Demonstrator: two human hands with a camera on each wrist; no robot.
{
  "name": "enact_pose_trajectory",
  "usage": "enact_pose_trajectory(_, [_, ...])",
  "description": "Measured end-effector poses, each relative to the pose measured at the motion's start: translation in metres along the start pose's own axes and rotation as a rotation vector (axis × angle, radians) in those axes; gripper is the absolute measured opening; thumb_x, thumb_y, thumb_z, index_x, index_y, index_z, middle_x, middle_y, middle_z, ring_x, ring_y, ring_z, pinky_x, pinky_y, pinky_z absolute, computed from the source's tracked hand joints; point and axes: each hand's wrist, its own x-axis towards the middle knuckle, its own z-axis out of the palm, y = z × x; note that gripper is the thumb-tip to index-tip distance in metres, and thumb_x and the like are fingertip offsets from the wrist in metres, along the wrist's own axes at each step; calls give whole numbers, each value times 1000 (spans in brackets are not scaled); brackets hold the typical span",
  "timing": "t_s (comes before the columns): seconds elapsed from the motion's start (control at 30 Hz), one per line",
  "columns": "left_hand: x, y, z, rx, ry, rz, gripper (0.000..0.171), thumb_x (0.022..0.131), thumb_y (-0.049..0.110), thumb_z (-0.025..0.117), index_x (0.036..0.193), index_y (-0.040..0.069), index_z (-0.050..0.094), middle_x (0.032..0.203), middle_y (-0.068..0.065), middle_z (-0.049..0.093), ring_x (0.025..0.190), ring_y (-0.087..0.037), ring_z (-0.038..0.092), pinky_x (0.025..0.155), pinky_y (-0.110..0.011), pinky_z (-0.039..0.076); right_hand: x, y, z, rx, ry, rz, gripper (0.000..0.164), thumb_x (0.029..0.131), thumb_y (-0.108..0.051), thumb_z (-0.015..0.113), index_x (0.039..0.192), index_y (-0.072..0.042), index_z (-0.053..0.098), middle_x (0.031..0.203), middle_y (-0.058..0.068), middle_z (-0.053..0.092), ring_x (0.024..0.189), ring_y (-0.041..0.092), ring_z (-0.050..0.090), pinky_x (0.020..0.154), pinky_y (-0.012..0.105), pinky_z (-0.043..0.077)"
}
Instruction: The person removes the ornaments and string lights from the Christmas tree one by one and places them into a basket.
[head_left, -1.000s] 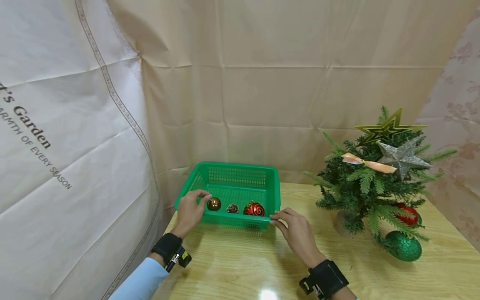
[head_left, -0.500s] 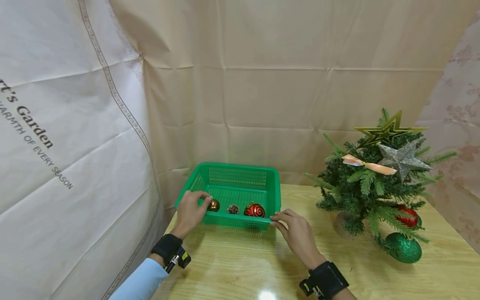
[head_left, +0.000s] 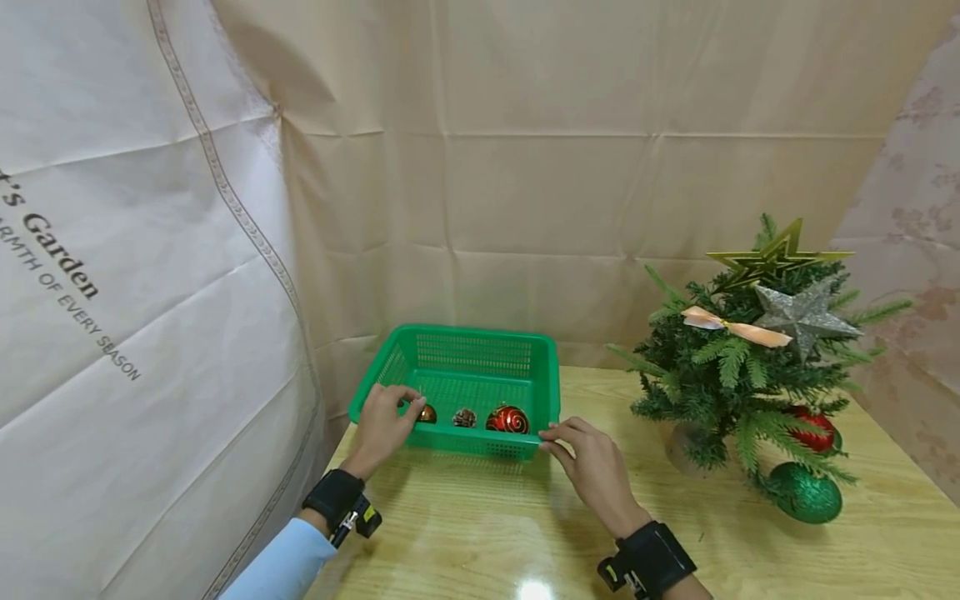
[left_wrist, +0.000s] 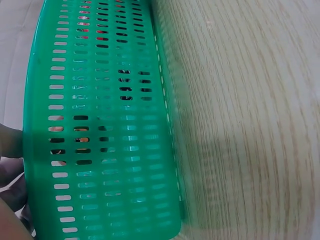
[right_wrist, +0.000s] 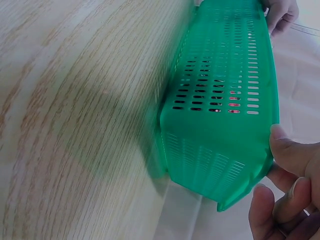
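Observation:
Inside the green plastic basket [head_left: 480, 335] a shiny brown bauble [head_left: 427, 414], a pine cone [head_left: 464, 417] and a red bauble with gold swirls [head_left: 507, 419] lie in a row along the near wall. Reaching over the near rim at the left, my left hand [head_left: 384, 423] pinches at the top of the brown bauble and partly hides it. A thin strand shows just above those fingertips. At the near right corner, my right hand [head_left: 592, 462] grips the basket rim, thumb [right_wrist: 287, 150] on the outer side in the right wrist view.
A small artificial Christmas tree [head_left: 727, 392] stands on the wooden table [head_left: 480, 525] at the right, with a gold star [head_left: 780, 254], silver star [head_left: 804, 317], peach bow [head_left: 738, 327], and red [head_left: 813, 431] and green [head_left: 808, 493] baubles. Beige cloth [head_left: 547, 192] hangs behind.
My left hand's fingertips have moved slightly right over the brown bauble, which is now more covered. My right hand stays on the rim, and the basket stands about where it was.

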Motion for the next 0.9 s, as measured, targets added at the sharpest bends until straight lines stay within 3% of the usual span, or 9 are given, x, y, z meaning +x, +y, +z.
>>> enact_pose_trajectory(0.43, [-1, 3, 1, 29, -11, -34, 11, 94, 13, 78, 98, 3, 79, 92, -12, 72, 83, -27, 51, 75, -42, 42, 0, 0, 0, -1, -4, 1, 14, 84, -14, 86, 96, -18, 83, 96, -3, 72, 81, 16, 70, 66, 30, 56])
enact_pose_trajectory(0.6, [0, 3, 0, 57, -65, -41, 9, 94, 16, 79, 96, 7, 80, 87, -5, 72, 81, -24, 54, 78, -42, 44, 0, -1, 0, 2, -2, -3, 14, 84, -13, 86, 97, -18, 83, 97, -3, 72, 82, 16, 70, 65, 28, 55])
enact_pose_trajectory(0.9, [5, 8, -6, 20, -154, -72, 9, 95, 19, 78, 97, 10, 80, 75, 3, 70, 56, -9, 52, 58, -31, 42, 1, -2, -1, 3, -5, 9, 14, 84, -14, 86, 96, -18, 83, 96, -3, 71, 82, 16, 70, 66, 29, 55])
